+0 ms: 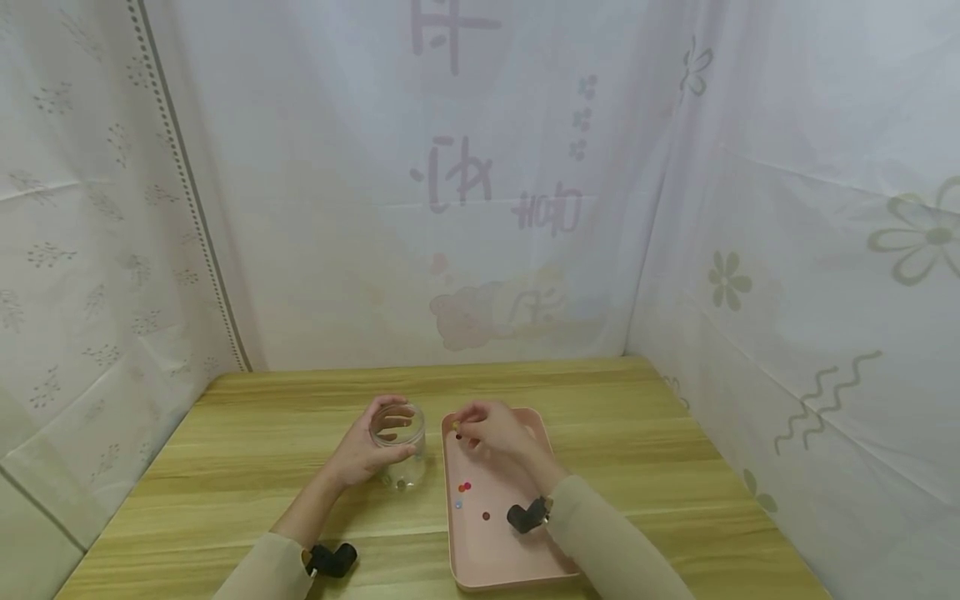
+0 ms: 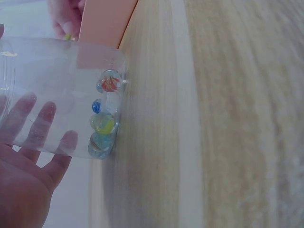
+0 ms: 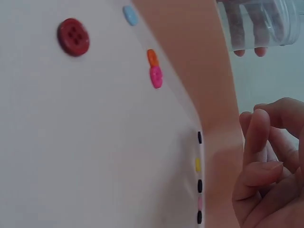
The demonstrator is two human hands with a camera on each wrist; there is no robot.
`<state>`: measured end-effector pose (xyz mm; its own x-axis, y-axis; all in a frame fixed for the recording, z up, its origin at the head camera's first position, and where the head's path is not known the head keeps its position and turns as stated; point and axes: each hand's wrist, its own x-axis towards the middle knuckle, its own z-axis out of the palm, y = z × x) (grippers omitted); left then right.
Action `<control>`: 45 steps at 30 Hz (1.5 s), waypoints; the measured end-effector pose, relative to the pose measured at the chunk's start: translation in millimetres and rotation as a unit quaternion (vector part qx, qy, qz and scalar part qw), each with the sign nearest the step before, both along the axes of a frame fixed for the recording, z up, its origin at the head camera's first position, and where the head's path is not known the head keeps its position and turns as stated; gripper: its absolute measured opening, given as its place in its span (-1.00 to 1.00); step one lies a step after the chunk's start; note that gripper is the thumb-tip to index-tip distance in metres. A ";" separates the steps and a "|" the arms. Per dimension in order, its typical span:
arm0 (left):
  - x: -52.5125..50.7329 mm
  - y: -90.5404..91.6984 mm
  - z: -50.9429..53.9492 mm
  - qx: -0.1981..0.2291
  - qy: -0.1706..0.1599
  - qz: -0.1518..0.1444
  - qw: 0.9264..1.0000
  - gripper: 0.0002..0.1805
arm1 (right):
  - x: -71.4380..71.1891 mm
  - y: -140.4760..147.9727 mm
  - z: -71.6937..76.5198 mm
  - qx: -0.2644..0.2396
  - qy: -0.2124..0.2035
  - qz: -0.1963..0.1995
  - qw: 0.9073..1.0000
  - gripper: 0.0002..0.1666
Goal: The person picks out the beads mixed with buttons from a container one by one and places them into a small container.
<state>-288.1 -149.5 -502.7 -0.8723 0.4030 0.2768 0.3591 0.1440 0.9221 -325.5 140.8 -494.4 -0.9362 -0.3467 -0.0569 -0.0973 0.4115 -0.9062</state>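
Note:
My left hand (image 1: 367,450) grips a clear open-topped jar (image 1: 417,442), thumb and fingers round its side. Glass marbles lie at the jar's bottom, among them an orange-swirled marble (image 2: 110,81), a small blue one (image 2: 97,106) and a yellow-swirled one (image 2: 103,123). Over the far left part of the pink tray (image 1: 510,546), my right hand (image 1: 495,427) has thumb and fingertips together. They pinch a small yellow thing (image 2: 68,36), whose shape is mostly hidden. Near that hand, a yellow button (image 3: 198,165) lies among black and pink ones along the tray's side wall.
Elsewhere in the tray are a dark red button (image 3: 73,37), a light blue one (image 3: 130,15), and an orange button (image 3: 152,57) touching a pink one (image 3: 156,77). The tray stands right of the jar on a wooden table (image 1: 300,417). Patterned curtains (image 1: 337,250) enclose the table.

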 end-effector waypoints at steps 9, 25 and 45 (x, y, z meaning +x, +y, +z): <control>1.3 1.0 1.0 0.010 -0.007 -0.004 1.000 -0.18 | -1.5 2.8 12.4 -0.042 0.019 -0.003 0.999 -0.69; -0.2 0.5 -0.3 -0.003 0.004 0.003 1.000 -0.17 | 3.4 -8.4 56.7 -0.038 0.041 0.009 0.998 -0.57; -1.9 0.4 -1.8 0.001 -0.004 -0.002 1.000 -0.13 | 12.9 -40.3 81.9 -0.047 0.063 0.057 0.995 -0.60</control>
<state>-290.0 -149.1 -504.5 -0.8725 0.4065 0.2710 0.3524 0.1395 0.9254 -312.5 100.5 -412.5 -0.8885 -0.4489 0.0952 -0.2528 0.3057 -0.9180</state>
